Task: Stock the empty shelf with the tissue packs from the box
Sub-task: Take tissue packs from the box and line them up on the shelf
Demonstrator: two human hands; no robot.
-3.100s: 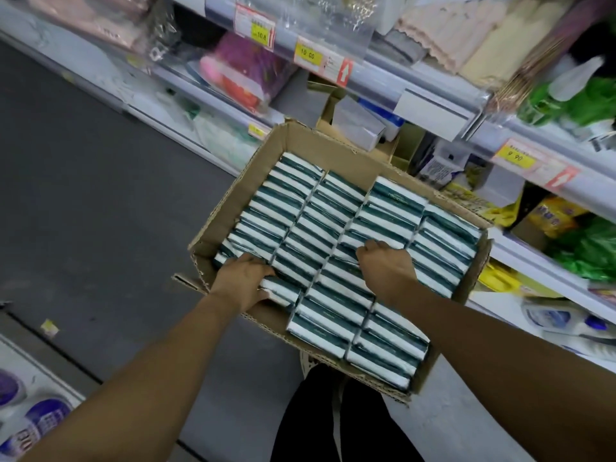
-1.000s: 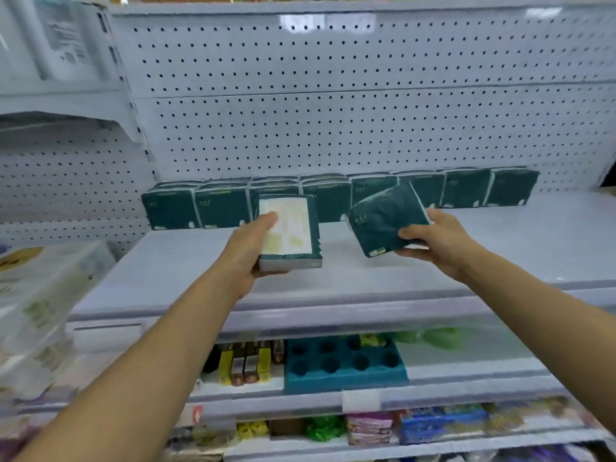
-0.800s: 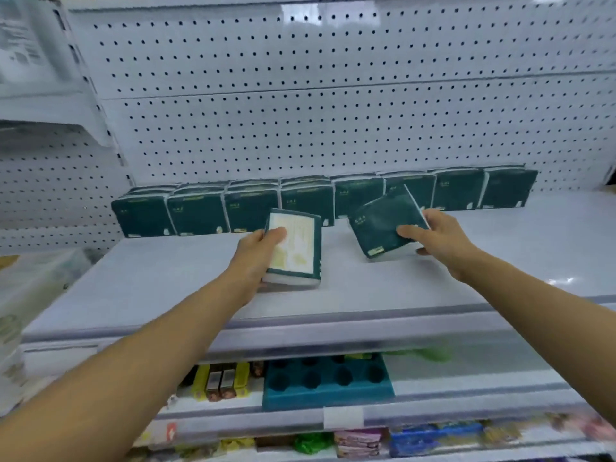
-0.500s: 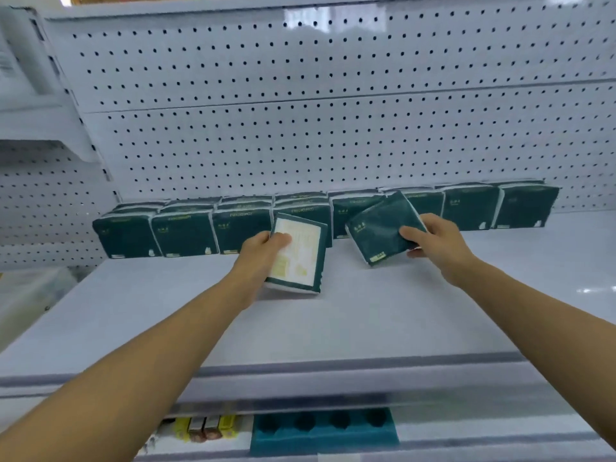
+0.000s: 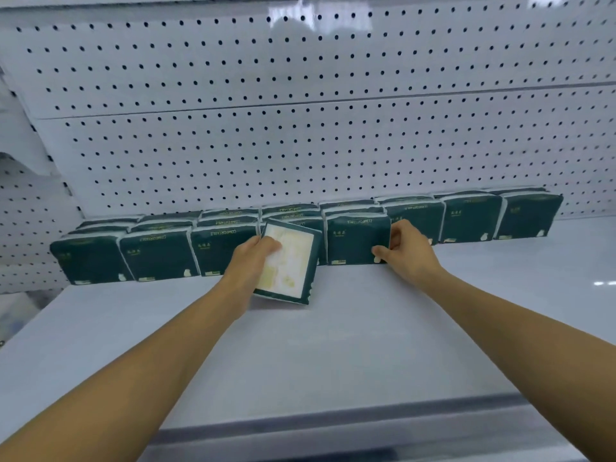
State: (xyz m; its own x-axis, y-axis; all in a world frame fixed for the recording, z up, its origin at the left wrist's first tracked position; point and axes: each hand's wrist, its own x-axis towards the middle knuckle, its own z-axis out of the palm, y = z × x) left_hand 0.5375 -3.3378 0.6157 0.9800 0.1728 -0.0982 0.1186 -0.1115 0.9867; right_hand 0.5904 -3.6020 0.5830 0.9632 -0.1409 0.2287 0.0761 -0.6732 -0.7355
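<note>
My left hand (image 5: 251, 261) grips a tissue pack (image 5: 287, 265), thumb on its pale printed face, fingers behind it. Pack tilted, lower edge touching the shelf (image 5: 300, 355), in front of the gap in the front row. My right hand (image 5: 405, 251) holds a second dark green pack (image 5: 356, 240) by its right edge, thumb on the front, fingers curled round the side. This pack stands upright on the shelf, in line with the row of packs (image 5: 160, 255) to its left. More packs (image 5: 500, 216) stand to the right of my right hand, against the white pegboard (image 5: 300, 111). Row looks doubled in depth on the left half. Both forearms bare, reaching in over the shelf's front edge.
</note>
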